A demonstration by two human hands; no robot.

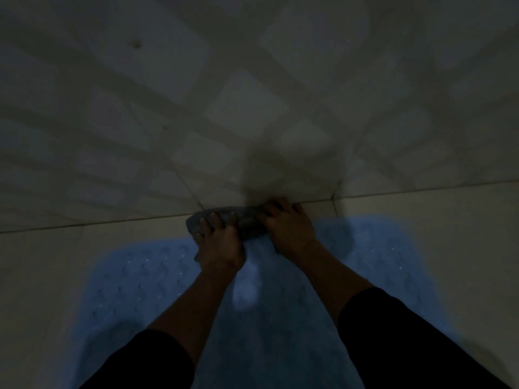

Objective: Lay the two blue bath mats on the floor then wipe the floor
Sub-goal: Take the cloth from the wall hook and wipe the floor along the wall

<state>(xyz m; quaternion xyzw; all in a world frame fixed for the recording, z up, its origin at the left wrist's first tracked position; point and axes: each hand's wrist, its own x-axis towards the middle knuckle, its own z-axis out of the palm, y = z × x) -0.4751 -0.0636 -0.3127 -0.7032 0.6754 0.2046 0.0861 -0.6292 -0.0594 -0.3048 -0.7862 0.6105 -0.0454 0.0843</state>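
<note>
Blue bath mat (134, 282) lies flat, long axis left-right.

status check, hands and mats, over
Both hands, left and right, on cloth at wall base. Blue mat laid flat. Nothing in the way.
</note>
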